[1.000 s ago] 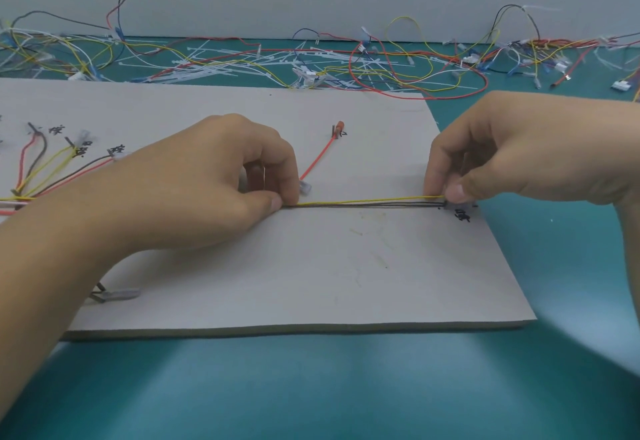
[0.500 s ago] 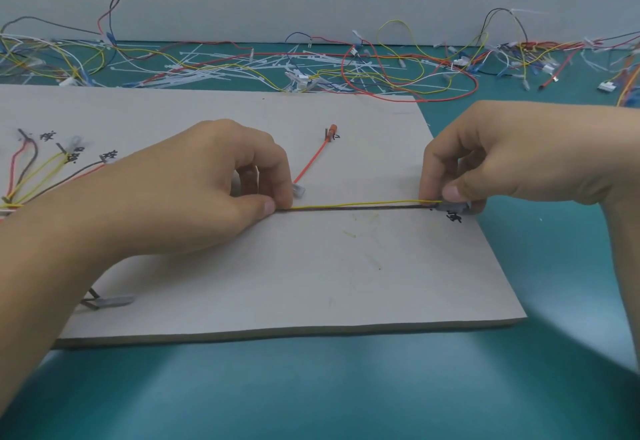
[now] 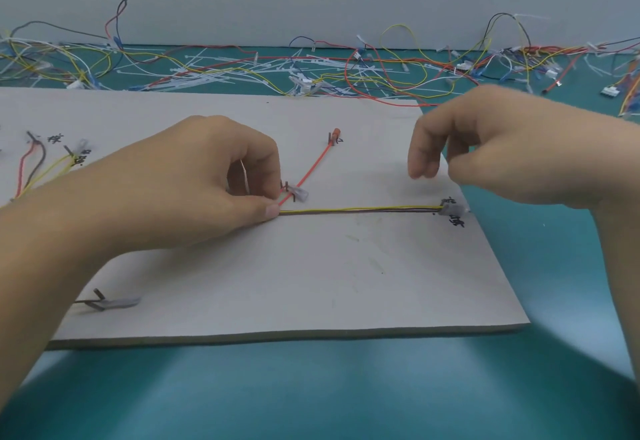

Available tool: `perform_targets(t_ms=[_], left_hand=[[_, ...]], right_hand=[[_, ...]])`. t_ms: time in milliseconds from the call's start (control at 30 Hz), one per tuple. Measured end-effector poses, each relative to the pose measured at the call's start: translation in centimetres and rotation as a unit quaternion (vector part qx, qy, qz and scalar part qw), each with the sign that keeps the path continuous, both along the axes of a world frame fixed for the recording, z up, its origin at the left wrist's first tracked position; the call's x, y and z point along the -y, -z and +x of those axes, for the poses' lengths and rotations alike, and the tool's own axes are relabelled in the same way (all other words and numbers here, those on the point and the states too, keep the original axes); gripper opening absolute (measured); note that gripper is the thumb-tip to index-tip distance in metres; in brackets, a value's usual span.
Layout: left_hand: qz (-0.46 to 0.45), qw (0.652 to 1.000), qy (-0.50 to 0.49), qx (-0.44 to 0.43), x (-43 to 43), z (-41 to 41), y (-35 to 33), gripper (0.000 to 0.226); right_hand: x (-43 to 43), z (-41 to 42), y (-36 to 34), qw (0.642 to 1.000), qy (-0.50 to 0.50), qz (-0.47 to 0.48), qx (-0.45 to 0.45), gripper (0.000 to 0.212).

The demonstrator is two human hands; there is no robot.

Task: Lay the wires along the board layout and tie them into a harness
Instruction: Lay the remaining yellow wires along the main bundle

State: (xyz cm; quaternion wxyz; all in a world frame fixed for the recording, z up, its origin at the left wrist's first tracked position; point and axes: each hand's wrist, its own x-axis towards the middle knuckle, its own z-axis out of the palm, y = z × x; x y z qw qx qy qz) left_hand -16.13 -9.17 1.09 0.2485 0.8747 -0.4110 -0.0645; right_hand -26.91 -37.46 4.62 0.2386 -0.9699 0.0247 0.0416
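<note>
One grey board [image 3: 311, 283] lies on the teal desk [image 3: 311, 387]. Across it runs one bundle of yellow and dark wires [image 3: 360, 211], ending on the right at a pale connector [image 3: 452, 211]. The left hand [image 3: 194, 186] pinches the bundle's left end. The right hand [image 3: 502, 152] hovers above the connector, loosely curled and holding nothing. One red wire [image 3: 308, 172] branches away towards the far right.

Matt grey cardboard board [image 3: 311, 266]

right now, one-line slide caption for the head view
Left hand pinches the yellow-and-black wire run on the board; right hand hovers above its connector.
</note>
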Motion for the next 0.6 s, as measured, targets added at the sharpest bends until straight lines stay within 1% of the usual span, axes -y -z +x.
perform_targets(t_ms=[67,133,300,400,500,600], left_hand=[[-0.001,1.0,-0.007,-0.001,-0.1,-0.1,-0.3,0.015],[0.012,1.0,-0.013,-0.009,-0.3,-0.1,-0.6,0.012],[0.054,0.998,-0.031,-0.018,-0.5,-0.3,-1.2,0.01],[0.046,0.998,-0.05,-0.012,0.1,-0.7,-0.8,0.019],[0.039,0.996,-0.084,0.0,0.6,-1.1,-0.7,0.021],[0.032,0.994,-0.106,0.004,0.8,-1.5,-0.6,0.024]], right_hand=[[-0.6,0.2,0.0,0.997,0.022,0.029,0.061,0.043],[-2.0,0.5,0.5,0.996,0.014,0.025,0.085,0.034],[-6.7,1.1,3.0,0.992,-0.071,0.006,0.107,0.022],[-8.7,1.4,3.8,0.987,-0.109,-0.002,0.122,0.026],[-9.4,1.8,3.9,0.986,-0.127,-0.024,0.102,0.03],[-9.7,2.2,3.8,0.987,-0.114,-0.051,0.104,0.022]])
